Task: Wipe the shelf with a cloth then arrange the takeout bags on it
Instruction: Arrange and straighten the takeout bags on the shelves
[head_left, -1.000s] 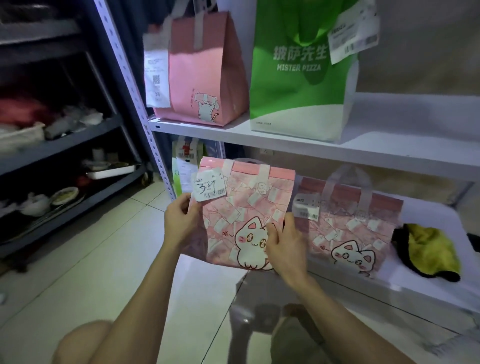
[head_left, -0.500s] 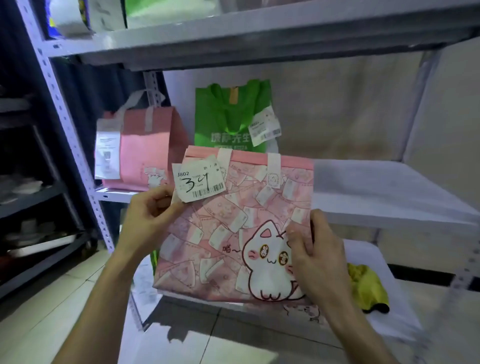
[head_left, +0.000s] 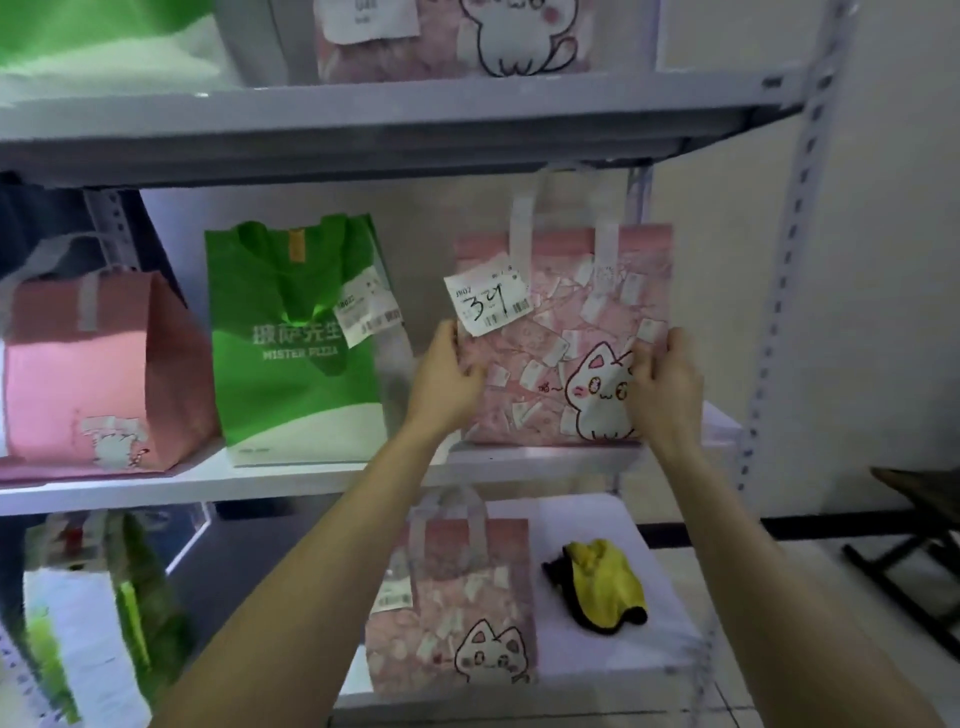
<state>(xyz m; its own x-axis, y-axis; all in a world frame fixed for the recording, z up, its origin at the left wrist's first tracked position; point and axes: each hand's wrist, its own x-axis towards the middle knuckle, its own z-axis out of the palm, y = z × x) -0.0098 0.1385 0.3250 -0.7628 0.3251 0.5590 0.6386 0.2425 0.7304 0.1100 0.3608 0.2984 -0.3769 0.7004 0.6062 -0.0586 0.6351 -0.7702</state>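
A pink cat-print takeout bag (head_left: 566, 332) with a receipt marked 34 stands upright on the white middle shelf (head_left: 311, 475), at its right end. My left hand (head_left: 449, 374) grips the bag's left edge and my right hand (head_left: 667, 384) grips its right edge. To its left on the same shelf stand a green Mister Pizza bag (head_left: 296, 353) and a plain pink bag (head_left: 98, 374). On the lower shelf (head_left: 613, 670) stands another pink cat bag (head_left: 457, 608), with a yellow and black cloth (head_left: 600, 587) crumpled beside it.
The top shelf (head_left: 363, 111) carries a green bag (head_left: 98, 36) and a pink cat bag (head_left: 457, 36). A perforated metal upright (head_left: 789, 291) bounds the rack on the right. More bags (head_left: 98, 623) sit low at left. A dark folding frame (head_left: 919, 545) stands at right.
Both hands have lifted the pink cat bag from in front of the rack up and right onto the middle shelf, beside the green bag. The view has tilted upward.
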